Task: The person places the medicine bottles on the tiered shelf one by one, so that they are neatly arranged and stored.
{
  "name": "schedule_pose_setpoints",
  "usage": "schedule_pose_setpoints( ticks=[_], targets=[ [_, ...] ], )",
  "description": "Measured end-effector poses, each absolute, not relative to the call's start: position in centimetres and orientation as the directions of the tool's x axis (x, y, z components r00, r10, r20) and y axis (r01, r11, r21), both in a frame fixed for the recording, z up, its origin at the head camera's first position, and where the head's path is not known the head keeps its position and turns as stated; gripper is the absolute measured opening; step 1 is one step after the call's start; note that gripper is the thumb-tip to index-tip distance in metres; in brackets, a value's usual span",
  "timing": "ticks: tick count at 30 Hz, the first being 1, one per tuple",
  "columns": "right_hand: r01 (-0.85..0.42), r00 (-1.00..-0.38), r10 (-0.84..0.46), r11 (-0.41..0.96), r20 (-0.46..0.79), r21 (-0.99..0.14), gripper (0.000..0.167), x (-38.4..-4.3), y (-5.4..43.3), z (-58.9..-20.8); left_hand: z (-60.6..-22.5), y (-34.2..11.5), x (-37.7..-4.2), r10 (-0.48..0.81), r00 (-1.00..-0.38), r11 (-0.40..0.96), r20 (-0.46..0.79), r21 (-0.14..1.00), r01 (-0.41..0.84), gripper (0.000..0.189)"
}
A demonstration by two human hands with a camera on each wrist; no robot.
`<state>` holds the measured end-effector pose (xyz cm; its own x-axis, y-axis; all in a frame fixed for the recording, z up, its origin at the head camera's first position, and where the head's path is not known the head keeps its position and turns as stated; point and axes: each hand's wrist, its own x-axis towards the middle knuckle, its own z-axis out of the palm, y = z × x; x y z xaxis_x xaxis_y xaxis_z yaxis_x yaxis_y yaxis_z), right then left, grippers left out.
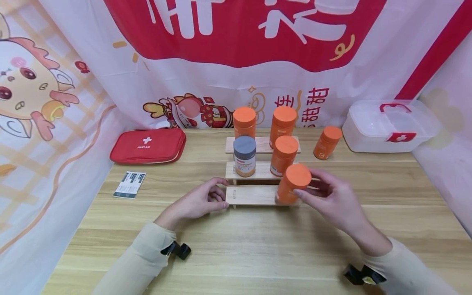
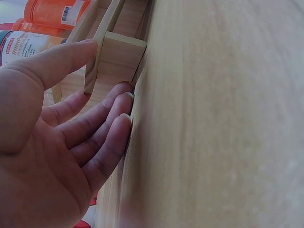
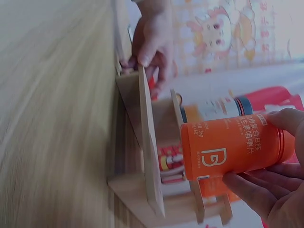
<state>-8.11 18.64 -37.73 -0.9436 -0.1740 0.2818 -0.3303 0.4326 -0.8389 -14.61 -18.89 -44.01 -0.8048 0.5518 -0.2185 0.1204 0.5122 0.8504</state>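
My right hand (image 1: 341,200) grips an orange vitamin bottle (image 1: 293,183) by its upper part, between thumb and fingers. The bottle leans slightly, close over the right end of the lowest step of a wooden three-step display stand (image 1: 254,195). A large white "B" shows on its label in the right wrist view. At the stand's left end, my left hand (image 1: 202,198) pinches the lowest step between thumb and index finger (image 2: 71,105), the other fingers down by the tabletop. On the middle step stand a grey-capped bottle (image 1: 245,157) and an orange bottle (image 1: 284,155).
Two more orange bottles (image 1: 244,123) stand on the top step. Another orange bottle (image 1: 327,142) is on the table to the right, near a clear-lidded first-aid box (image 1: 391,127). At left lie a red first-aid pouch (image 1: 148,146) and a printed card (image 1: 129,184). A printed cloth hangs behind.
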Motion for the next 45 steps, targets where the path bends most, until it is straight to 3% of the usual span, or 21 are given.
schedule_pose_setpoints(
  ticks=[13,23,45],
  targets=[
    [-0.345,-0.927,-0.278,0.378,0.25,-0.859,0.056,-8.7,14.4,-38.1,-44.0,-18.8,-14.6,0.55,-0.806,0.511,-0.218,0.851,0.118,0.058],
    [-0.312,-0.934,-0.28,0.33,0.223,-0.891,0.057,-9.8,11.8,-39.0,-44.1,-18.9,-14.6,0.551,-0.806,0.503,-0.217,0.857,0.113,0.058],
    [-0.407,-0.908,-0.28,0.407,0.312,-0.818,0.051,-10.9,8.9,-39.9,-44.0,-18.9,-14.7,0.556,-0.802,0.508,-0.218,0.853,0.12,0.057]
  ],
)
